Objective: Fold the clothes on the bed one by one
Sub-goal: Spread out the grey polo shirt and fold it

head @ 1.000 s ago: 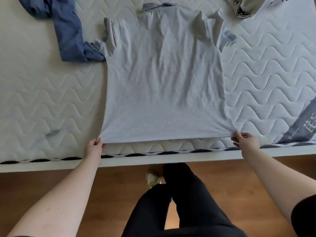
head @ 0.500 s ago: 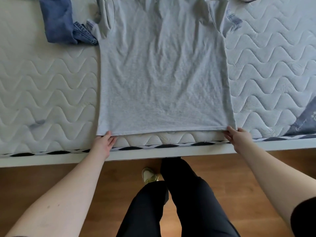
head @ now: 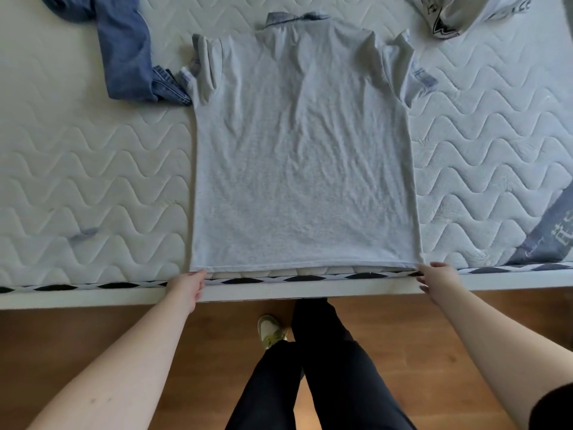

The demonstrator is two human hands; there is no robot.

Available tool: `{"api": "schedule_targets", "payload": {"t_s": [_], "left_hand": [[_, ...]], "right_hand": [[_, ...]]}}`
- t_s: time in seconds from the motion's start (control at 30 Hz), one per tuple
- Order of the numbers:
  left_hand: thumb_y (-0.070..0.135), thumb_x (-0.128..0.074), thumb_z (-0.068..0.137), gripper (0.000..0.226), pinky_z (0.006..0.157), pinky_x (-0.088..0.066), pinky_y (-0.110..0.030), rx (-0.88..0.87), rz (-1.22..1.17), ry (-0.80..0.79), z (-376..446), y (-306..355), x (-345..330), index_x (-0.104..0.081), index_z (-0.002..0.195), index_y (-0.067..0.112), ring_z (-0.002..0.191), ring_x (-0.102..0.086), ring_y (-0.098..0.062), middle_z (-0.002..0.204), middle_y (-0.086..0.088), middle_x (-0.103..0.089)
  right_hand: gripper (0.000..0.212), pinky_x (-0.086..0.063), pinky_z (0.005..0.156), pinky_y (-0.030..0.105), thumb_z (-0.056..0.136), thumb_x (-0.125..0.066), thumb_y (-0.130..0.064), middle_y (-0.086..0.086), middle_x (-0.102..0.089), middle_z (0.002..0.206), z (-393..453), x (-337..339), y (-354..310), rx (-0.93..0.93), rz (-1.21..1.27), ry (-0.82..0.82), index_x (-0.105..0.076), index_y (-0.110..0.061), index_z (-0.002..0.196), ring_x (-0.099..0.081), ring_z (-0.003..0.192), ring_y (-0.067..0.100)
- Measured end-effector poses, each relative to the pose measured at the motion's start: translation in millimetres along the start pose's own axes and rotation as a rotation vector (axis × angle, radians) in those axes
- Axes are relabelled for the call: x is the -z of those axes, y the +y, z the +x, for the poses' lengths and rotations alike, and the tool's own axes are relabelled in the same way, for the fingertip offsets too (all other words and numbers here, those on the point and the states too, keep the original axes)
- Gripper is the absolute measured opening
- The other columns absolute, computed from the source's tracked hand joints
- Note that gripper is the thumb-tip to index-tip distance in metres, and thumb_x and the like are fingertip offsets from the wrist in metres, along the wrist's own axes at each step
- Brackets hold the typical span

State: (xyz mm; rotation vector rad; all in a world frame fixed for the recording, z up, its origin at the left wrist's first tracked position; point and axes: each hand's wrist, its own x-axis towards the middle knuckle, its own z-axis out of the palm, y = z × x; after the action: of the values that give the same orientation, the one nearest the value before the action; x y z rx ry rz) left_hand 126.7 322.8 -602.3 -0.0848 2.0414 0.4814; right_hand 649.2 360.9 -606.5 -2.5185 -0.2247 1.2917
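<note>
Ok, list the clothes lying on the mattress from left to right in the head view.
Blue denim garment → grey shirt → white printed garment at the top edge → grey printed cloth at the right edge.

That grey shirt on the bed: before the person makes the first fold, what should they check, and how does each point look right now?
1. Grey shirt lies flat, back up: ok, light wrinkles.
2. Sleeves spread flat: not ok, both bunched.
3. Left hand at the hem's corner: ok; grip cannot tell.
4. Right hand at the other corner: ok; grip cannot tell.
5. Blue garment apart from the shirt: not ok, touches the sleeve.
</note>
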Motion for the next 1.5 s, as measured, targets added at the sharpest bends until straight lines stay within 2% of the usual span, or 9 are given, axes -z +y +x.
{"api": "schedule_targets", "payload": {"t_s": [0.1,0.27,0.37,0.47,0.63,0.9,1.07,1.23,1.5], "left_hand": [[0.020,-0.062,0.093,0.014,0.061,-0.041,-0.026,0.003,0.023,0.064,-9.4,16.4,6.8,-0.062,0.091,0.006,0.057,-0.047,-0.014,0.072,-0.005,-0.057],[0.015,-0.058,0.093,0.030,0.082,-0.051,-0.036,0.042,0.049,0.101,-45.1,54.1,20.2,-0.060,0.116,-0.004,0.108,-0.063,-0.035,0.118,-0.023,-0.064],[0.005,-0.050,0.086,0.012,0.055,-0.040,-0.027,-0.025,0.135,0.141,-72.0,85.2,30.2,-0.062,0.089,0.001,0.057,-0.050,-0.026,0.068,-0.013,-0.056],[0.000,-0.046,0.084,0.014,0.050,-0.027,-0.024,-0.165,0.170,0.072,-90.3,124.5,35.4,-0.057,0.077,0.005,0.048,-0.034,-0.020,0.063,-0.013,-0.048],[0.007,-0.056,0.090,0.005,0.059,-0.035,-0.028,-0.387,0.106,0.004,-100.7,187.4,31.3,-0.061,0.091,0.009,0.064,-0.047,-0.021,0.070,-0.011,-0.057],[0.022,-0.059,0.092,0.011,0.080,-0.044,-0.026,-0.680,0.415,-0.011,-37.6,281.7,11.1,-0.061,0.103,0.024,0.096,-0.062,-0.016,0.104,0.001,-0.067],[0.016,-0.054,0.093,0.038,0.098,-0.044,-0.035,-0.901,0.722,-0.053,12.2,339.6,2.1,-0.053,0.131,0.015,0.118,-0.056,-0.025,0.131,-0.006,-0.059],[0.011,-0.053,0.089,0.051,0.099,-0.040,-0.038,-1.293,1.062,0.057,51.7,393.2,0.3,-0.047,0.140,0.015,0.124,-0.048,-0.026,0.139,-0.007,-0.050],[0.040,-0.055,0.092,0.060,0.119,-0.004,-0.043,-1.448,1.493,0.340,109.7,432.9,-28.1,-0.036,0.145,0.020,0.130,-0.043,-0.022,0.137,-0.002,-0.048]], "right_hand": [[0.041,-0.049,0.082,0.042,0.092,-0.062,-0.014,0.012,-0.055,0.089,-15.3,0.7,-26.9,-0.033,-0.080,0.058,-0.046,-0.008,0.130,-0.055,0.075,0.028],[0.004,-0.039,0.057,0.034,0.089,-0.057,-0.008,0.016,-0.050,0.076,-44.8,-4.3,-75.6,0.076,-0.215,0.003,-0.055,-0.005,0.087,-0.050,0.067,0.027],[0.015,-0.045,0.070,0.040,0.092,-0.060,-0.009,0.018,-0.054,0.091,-61.8,-17.8,-113.5,0.092,-0.146,-0.103,-0.057,-0.005,0.106,-0.052,0.077,0.030],[0.025,-0.049,0.074,0.041,0.092,-0.062,-0.014,0.016,-0.058,0.090,-81.2,-35.4,-154.0,0.160,-0.162,-0.164,-0.060,-0.005,0.115,-0.056,0.080,0.030],[0.025,-0.044,0.063,0.034,0.090,-0.063,-0.010,0.010,-0.055,0.076,-114.8,-78.3,-221.1,0.320,-0.180,-0.271,-0.063,0.006,0.110,-0.053,0.073,0.023],[0.026,-0.053,0.074,0.035,0.093,-0.064,-0.023,-0.002,-0.068,0.094,-153.3,-187.8,-290.0,0.528,-0.195,-0.430,-0.065,-0.015,0.118,-0.064,0.083,0.018],[0.028,-0.040,0.048,0.009,0.096,-0.061,-0.028,-0.005,-0.068,0.109,-169.7,-270.0,-309.4,0.678,-0.266,-0.447,-0.063,-0.024,0.124,-0.056,0.067,-0.001],[0.043,-0.044,0.097,0.029,0.100,-0.051,-0.035,0.002,-0.057,0.136,-182.1,-353.8,-336.1,0.820,-0.370,-0.424,-0.049,-0.024,0.142,-0.055,0.122,0.017],[0.060,-0.006,0.121,0.035,0.104,-0.029,-0.043,-0.003,-0.006,0.165,-142.2,-438.5,-375.9,1.164,-0.704,-0.174,-0.010,-0.023,0.157,-0.005,0.151,0.017]]}}
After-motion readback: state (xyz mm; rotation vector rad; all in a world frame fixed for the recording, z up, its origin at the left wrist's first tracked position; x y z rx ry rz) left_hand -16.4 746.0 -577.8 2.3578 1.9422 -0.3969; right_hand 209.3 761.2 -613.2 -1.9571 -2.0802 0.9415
